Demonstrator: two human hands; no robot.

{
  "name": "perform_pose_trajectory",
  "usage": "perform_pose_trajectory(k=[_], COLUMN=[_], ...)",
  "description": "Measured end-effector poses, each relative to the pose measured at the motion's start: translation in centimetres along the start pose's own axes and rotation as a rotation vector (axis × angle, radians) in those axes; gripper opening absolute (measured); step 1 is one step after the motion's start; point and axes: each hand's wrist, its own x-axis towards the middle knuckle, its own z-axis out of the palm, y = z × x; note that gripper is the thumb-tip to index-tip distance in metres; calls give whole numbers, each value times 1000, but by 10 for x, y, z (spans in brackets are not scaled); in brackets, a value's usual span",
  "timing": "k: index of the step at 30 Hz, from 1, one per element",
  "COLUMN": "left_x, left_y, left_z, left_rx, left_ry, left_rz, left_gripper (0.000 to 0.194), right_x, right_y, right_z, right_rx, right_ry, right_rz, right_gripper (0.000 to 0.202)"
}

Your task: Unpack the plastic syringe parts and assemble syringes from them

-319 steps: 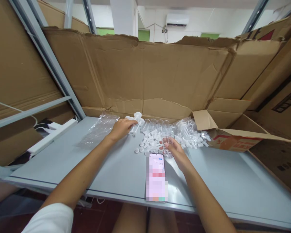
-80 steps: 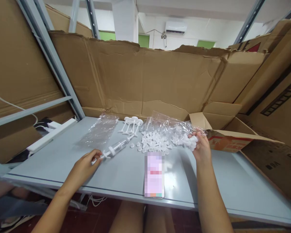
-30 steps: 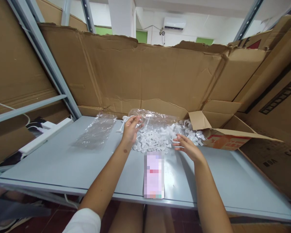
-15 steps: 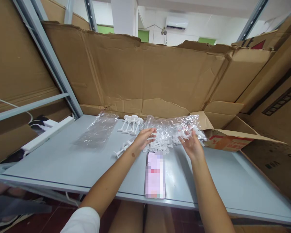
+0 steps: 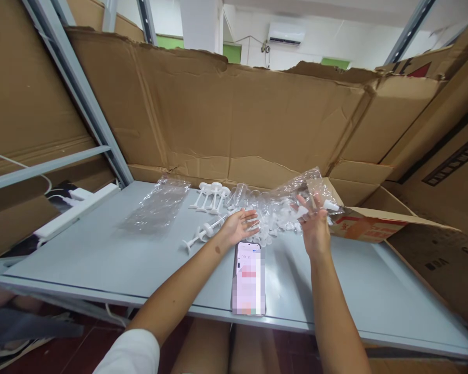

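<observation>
My left hand (image 5: 242,227) is open, its fingers stretched out beside a heap of small white plastic pieces (image 5: 273,221). My right hand (image 5: 315,234) is at the heap's right side, with a clear plastic bag (image 5: 298,184) lifted at its fingers; white cone-shaped nozzles (image 5: 330,206) show in or against the bag. Clear plastic tubes (image 5: 241,194) lie behind the heap. Several white plungers (image 5: 214,196) with round ends stand together to the left. A clear tube with a white plunger (image 5: 197,238) lies left of my left hand.
A phone (image 5: 248,280) lies at the table's (image 5: 140,270) front edge. Another clear bag (image 5: 159,205) lies flat on the left. An open cardboard box (image 5: 368,226) stands at right, a power strip (image 5: 78,210) at left. A cardboard wall (image 5: 234,119) closes the back.
My right hand has moved slightly right, and the bag by it has risen and shifted off part of the heap. My left hand has moved a little right and down, with its fingers extended.
</observation>
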Motion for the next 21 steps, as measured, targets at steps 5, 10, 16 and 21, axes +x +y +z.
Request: perform_pose_trajectory(k=[5,10,16,21], left_x=[3,6,5,0], left_y=[-2,-5,-3,4], left_z=[-2,-3,-2,-1], left_rx=[-104,-102,-97,-189], left_ry=[-3,16,30,-9], left_rz=[-4,45,73,29], left_gripper=[19,7,5,5], right_x=[3,4,3,0], right_y=[-2,-10,-12,2], right_z=[1,4,11,15], right_rx=[-59,35,-35,-95], right_ry=[-85,-120,39,3], right_rz=[64,101,-23,-8], right_gripper=[69,68,63,67])
